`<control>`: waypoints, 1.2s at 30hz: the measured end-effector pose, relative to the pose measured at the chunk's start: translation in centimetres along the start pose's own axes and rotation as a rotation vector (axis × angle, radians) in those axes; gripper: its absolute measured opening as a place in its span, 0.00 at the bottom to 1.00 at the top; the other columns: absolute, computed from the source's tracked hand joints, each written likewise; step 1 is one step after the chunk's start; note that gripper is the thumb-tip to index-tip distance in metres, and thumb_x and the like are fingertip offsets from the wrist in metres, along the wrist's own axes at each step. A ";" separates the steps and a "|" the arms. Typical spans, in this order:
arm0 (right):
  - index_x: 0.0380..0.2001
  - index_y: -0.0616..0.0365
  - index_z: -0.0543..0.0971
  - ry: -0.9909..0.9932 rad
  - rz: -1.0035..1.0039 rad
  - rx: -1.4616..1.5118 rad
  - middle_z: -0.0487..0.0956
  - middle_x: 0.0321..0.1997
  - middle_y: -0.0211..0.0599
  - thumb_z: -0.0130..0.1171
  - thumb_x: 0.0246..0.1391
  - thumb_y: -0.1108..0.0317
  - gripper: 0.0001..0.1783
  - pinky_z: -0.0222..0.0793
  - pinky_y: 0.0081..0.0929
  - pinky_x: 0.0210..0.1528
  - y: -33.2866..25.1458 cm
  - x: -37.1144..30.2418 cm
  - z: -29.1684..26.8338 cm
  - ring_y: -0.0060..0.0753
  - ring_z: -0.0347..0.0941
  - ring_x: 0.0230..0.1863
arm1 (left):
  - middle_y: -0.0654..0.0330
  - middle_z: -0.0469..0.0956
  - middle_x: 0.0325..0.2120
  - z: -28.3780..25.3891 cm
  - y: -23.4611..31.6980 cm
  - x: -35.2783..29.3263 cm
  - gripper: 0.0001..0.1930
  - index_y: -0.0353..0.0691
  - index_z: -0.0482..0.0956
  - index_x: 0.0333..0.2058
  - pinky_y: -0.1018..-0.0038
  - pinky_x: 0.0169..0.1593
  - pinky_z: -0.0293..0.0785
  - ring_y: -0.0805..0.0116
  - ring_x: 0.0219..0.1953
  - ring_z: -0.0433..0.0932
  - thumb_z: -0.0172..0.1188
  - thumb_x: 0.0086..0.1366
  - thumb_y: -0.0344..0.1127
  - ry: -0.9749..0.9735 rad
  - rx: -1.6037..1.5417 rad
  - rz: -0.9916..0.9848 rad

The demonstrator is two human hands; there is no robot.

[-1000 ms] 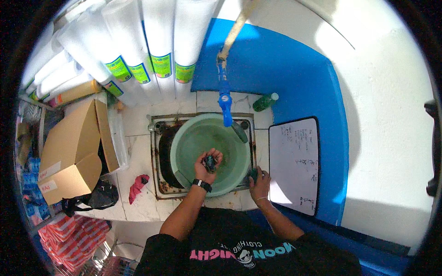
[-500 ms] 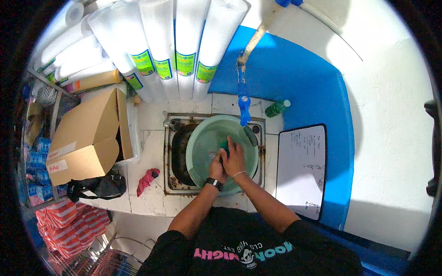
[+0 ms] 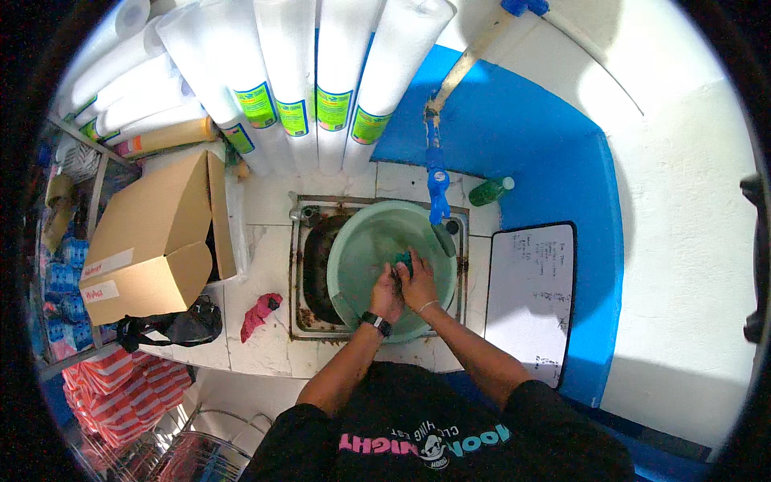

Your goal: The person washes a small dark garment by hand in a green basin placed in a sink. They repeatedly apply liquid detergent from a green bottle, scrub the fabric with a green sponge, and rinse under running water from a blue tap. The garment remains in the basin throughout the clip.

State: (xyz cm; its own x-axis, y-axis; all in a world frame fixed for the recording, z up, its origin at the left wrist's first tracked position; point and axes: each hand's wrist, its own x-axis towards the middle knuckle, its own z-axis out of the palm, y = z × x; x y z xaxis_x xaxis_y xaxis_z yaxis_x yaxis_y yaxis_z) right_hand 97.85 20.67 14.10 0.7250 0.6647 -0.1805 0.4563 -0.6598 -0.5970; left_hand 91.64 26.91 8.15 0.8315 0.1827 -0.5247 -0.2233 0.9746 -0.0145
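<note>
Both my hands are together inside a pale green plastic basin (image 3: pixel 341 233) that holds some water and sits in the sink. A small dark green piece, perhaps a scouring pad (image 3: pixel 403 258), shows at the fingertips of my right hand (image 3: pixel 418 287), which is curled round it. Close against it is my left hand (image 3: pixel 386 299), fingers closed; whatever it grips is hidden between the hands. A blue tap (image 3: pixel 438 189) hangs over the basin's far right edge. Beside its spout a dark grey-green oval object (image 3: pixel 443 239) rests at the rim.
The rusty steel sink (image 3: pixel 317 277) is set in a white tiled counter. A crumpled pink cloth (image 3: pixel 261 315), a black bag (image 3: pixel 173 323) and an open cardboard box (image 3: pixel 152 233) lie left. A green bottle (image 3: pixel 490 191) and a whiteboard (image 3: pixel 530 301) are right. White rolls (image 3: pixel 329 72) stand behind.
My hands stay in the basin, but my right hand's fingers have drawn in from a more stretched pose. The whole view has shifted slightly.
</note>
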 end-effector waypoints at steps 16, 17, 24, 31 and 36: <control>0.69 0.53 0.57 -0.019 -0.066 -0.051 0.66 0.61 0.64 0.50 0.65 0.56 0.33 0.63 0.51 0.62 -0.2 -0.2 -0.9 0.69 0.61 0.63 | 0.65 0.75 0.28 1.6 -0.4 -0.2 0.15 0.46 0.76 0.35 0.72 0.37 0.71 0.69 0.30 0.74 0.45 0.72 0.47 0.225 0.144 0.050; 0.69 0.53 0.56 -0.037 -0.150 -0.130 0.66 0.61 0.64 0.50 0.65 0.56 0.33 0.63 0.51 0.62 -0.1 -0.3 -0.7 0.69 0.61 0.63 | 0.66 0.74 0.26 1.5 -0.3 -0.1 0.15 0.46 0.75 0.33 0.73 0.36 0.70 0.70 0.28 0.73 0.45 0.72 0.47 0.233 0.083 0.030; 0.70 0.53 0.54 -0.013 -0.116 -0.084 0.65 0.61 0.65 0.48 0.66 0.57 0.33 0.64 0.51 0.61 1.7 -0.6 0.2 0.69 0.61 0.62 | 0.65 0.74 0.23 -0.5 -0.9 1.2 0.17 0.46 0.74 0.33 0.71 0.35 0.71 0.69 0.26 0.72 0.43 0.72 0.50 0.246 0.158 0.047; 0.69 0.55 0.55 -0.039 0.018 0.061 0.63 0.63 0.65 0.47 0.67 0.55 0.33 0.58 0.53 0.65 0.5 -0.7 -1.0 0.69 0.60 0.63 | 0.62 0.79 0.33 -1.1 -2.3 1.2 0.17 0.44 0.77 0.46 0.67 0.46 0.75 0.63 0.36 0.79 0.44 0.70 0.45 0.266 0.523 0.203; 0.68 0.59 0.56 -0.041 0.037 -0.031 0.64 0.60 0.67 0.47 0.66 0.53 0.34 0.59 0.53 0.64 0.9 -0.7 -1.5 0.67 0.61 0.63 | 0.63 0.78 0.29 -2.2 -2.4 2.1 0.15 0.45 0.77 0.40 0.67 0.38 0.75 0.65 0.32 0.77 0.42 0.70 0.43 0.150 0.264 0.003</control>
State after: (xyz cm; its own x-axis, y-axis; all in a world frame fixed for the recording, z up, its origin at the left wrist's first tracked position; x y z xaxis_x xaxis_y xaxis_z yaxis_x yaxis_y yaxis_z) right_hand 98.49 19.05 14.86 0.7199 0.6534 -0.2342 0.4460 -0.6940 -0.5651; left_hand 92.84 24.72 5.21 0.7421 0.1833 -0.6448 -0.0692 0.9777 0.1984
